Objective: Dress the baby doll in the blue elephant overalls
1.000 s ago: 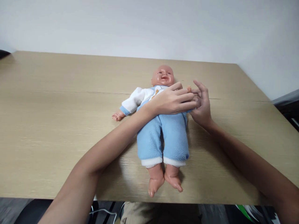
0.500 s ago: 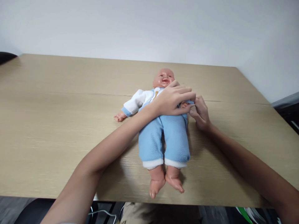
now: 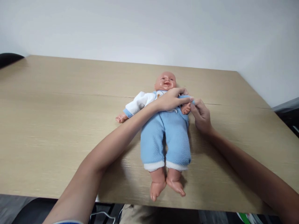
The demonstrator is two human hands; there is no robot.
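A baby doll (image 3: 166, 133) in a light blue fleece suit with white sleeves lies on its back on a wooden table (image 3: 58, 118), head away from me, bare feet toward me. My left hand (image 3: 171, 99) reaches across the doll's chest, fingers curled and pinching the blue sleeve cuff at the doll's far arm. My right hand (image 3: 201, 115) is closed beside it, fingers gripping the same cuff next to the doll's small hand (image 3: 186, 108). The doll's other arm (image 3: 130, 109) lies stretched out to the left.
A plain white wall stands behind the table. A dark rounded object (image 3: 9, 59) shows at the far left edge. Dark furniture (image 3: 288, 113) sits at the right. Cables and a chair (image 3: 105, 214) lie below the table's near edge.
My left hand's fingers have curled from lying flat over the chest to pinching the sleeve. My right hand went from open fingers to closed on the cuff. The doll's hand now shows.
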